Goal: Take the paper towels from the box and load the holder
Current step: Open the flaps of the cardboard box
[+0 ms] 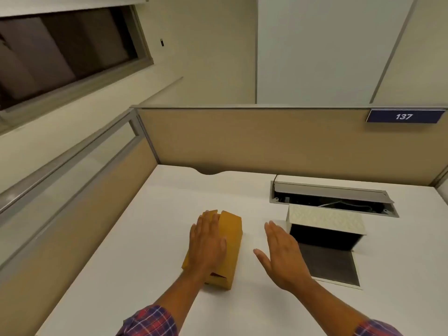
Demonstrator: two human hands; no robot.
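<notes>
The yellow cardboard box (224, 248) is lain flat on the white counter (135, 238), near its centre, with its flaps apparently closed at both ends. The left hand (208, 248) is laid palm-down on the box, fingers extended toward 12 o'clock; its grip is not closed, and the box is only pressed, not grasped. The right hand (281, 255) is held flat with spread fingers and nothing in it, between the box at 9 o'clock and the holder (326, 226) at 3 o'clock; whether it is touching the counter cannot be told. The holder, a white housing with a dark interior, is set just beside the right hand with its lid (331, 265) folded down toward 6 o'clock. A recessed cable tray (332, 197) is open at 12 o'clock of the holder. No paper towels are visible; they are presumably inside the box. The task is judged to be at its start. Several faults are possible: the box may be slid across the smooth counter if a flap is pulled with only flat pressure applied; the stack may be fanned out or dropped if it is withdrawn one-handed; the light holder may be pushed back toward the open tray during loading.
</notes>
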